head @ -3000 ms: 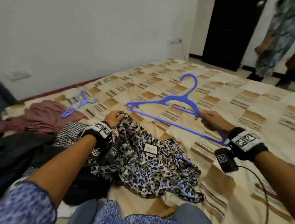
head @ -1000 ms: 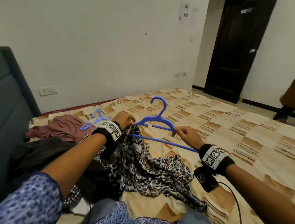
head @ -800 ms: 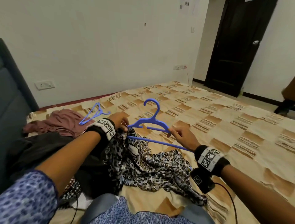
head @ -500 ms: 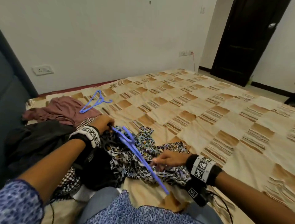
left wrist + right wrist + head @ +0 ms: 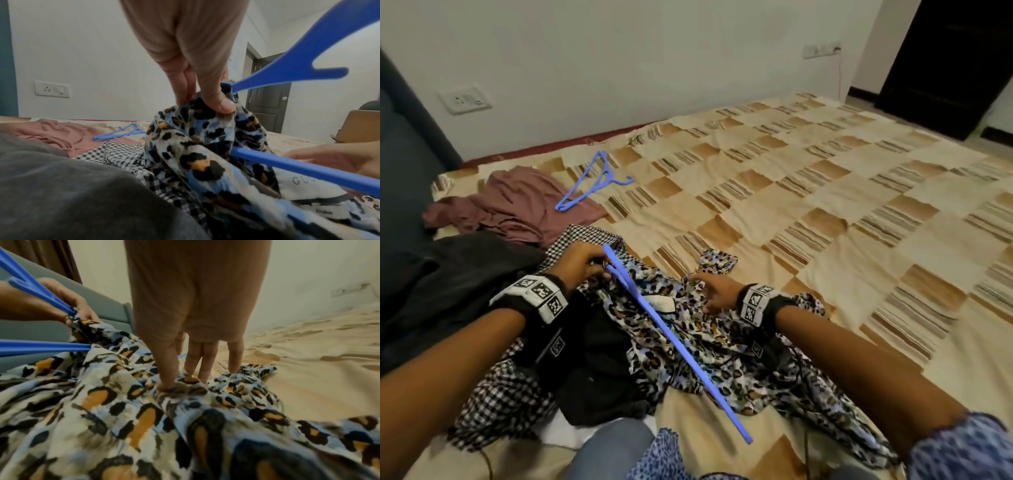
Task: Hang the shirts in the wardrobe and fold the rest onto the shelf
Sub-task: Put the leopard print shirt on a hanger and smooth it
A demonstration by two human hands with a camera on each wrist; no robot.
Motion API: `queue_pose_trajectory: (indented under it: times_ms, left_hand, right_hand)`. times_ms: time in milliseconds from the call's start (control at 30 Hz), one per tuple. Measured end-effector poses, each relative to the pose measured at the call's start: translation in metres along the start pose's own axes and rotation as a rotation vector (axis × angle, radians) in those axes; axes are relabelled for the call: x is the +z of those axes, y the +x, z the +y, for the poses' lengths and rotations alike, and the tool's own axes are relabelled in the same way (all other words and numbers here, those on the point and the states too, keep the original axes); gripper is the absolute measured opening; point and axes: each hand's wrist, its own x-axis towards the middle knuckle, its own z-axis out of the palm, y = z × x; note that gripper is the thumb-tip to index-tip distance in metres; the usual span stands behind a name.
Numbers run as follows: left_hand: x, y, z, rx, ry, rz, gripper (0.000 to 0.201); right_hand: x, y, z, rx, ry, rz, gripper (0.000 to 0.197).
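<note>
A leopard-print shirt [image 5: 688, 342] lies crumpled on the bed in front of me. A blue hanger [image 5: 674, 342] slants across it, its far end tucked into the fabric. My left hand [image 5: 585, 263] grips the shirt's edge around that hanger end; in the left wrist view thumb and fingers [image 5: 222, 104] pinch the leopard-print shirt [image 5: 195, 146] beside the hanger's arm [image 5: 287, 71]. My right hand [image 5: 709, 291] is down on the shirt to the right of the hanger; in the right wrist view its thumb and fingers [image 5: 166, 382] pinch a fold of the shirt [image 5: 123, 418].
A second blue hanger [image 5: 592, 186] lies on a pink garment [image 5: 517, 205] at the back left. A checked shirt [image 5: 503, 404] and black clothes [image 5: 599, 370] are heaped under my left arm. The patterned bedsheet [image 5: 825, 222] stretches right. A grey headboard [image 5: 404, 171] stands left, a dark door [image 5: 955, 61] far right.
My right hand let go of the hanger and dropped onto the shirt. The hanger tipped from raised and flat to slanting toward me, one end inside the shirt at my left hand.
</note>
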Motion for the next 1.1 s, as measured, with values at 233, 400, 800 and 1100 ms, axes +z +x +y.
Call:
queue_pose_trajectory:
  times_ms: [233,400,800,1100]
  left_hand:
    - [-0.005,-0.002,0.011,0.101,-0.103,0.040,0.018]
    - [-0.027,0.004,0.035,0.150,-0.167,0.110,0.023]
    - [-0.085,-0.014,0.148,0.283,-0.057,0.231,0.020]
    - [-0.120,-0.027,0.157,0.222,0.095,0.194,0.020]
  right_hand:
    - [-0.044,-0.046,0.016,-0.004,0.193,0.079,0.019]
    - [-0.100,-0.123,-0.004,0.002,0.284,0.145,0.027]
    - [-0.141,-0.264,-0.059,0.155,0.172,0.249,0.034]
    - [-0.150,-0.316,-0.050,0.132,0.379,0.329,0.022]
